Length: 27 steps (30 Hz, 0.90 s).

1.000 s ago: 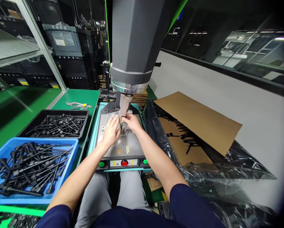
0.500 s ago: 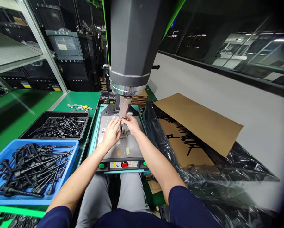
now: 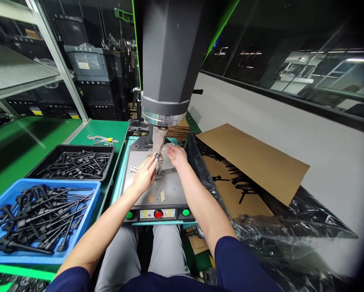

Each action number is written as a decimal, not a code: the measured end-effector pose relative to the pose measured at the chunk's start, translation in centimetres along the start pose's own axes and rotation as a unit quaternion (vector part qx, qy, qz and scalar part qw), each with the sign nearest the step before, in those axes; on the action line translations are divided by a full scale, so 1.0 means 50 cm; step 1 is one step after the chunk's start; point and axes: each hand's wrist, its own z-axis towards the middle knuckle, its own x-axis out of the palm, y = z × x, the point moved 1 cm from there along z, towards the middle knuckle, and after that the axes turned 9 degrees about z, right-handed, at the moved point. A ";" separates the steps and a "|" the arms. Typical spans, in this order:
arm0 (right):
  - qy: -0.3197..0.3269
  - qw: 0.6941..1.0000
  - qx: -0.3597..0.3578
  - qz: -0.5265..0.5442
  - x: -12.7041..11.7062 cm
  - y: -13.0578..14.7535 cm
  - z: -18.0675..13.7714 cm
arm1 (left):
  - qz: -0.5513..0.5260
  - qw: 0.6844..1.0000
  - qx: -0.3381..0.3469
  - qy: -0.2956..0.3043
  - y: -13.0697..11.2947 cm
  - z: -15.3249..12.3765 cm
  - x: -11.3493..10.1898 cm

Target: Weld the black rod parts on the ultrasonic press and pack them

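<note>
My left hand reaches to the small metal fixture on the machine's plate. Its fingers are bent together at the fixture, right below the pressing horn; whatever they grip there is hidden. Just right of the horn, my right hand hovers above the plate with its fingers apart, and I see nothing in it. The grey plate carries bits of tape. Along its front run green buttons and a red button.
On my left, a blue tray and a black tray hold black threaded parts. Pliers lie behind them. At right, a cardboard sheet partly covers black parts in a plastic-lined box. The big machine head hangs overhead.
My right hand has moved away from the fixture to the right, and its fingers have opened. The left hand stays at the fixture. The view has shifted slightly.
</note>
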 end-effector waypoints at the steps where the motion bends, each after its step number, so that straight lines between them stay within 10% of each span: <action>1: 0.000 1.000 -0.009 0.000 -0.007 0.001 -0.002 | -0.003 1.000 0.002 -0.004 -0.002 -0.003 0.002; 27: -0.041 0.997 0.059 -0.021 -0.060 -0.018 -0.018 | -0.008 1.000 0.004 -0.018 -0.030 -0.058 -0.006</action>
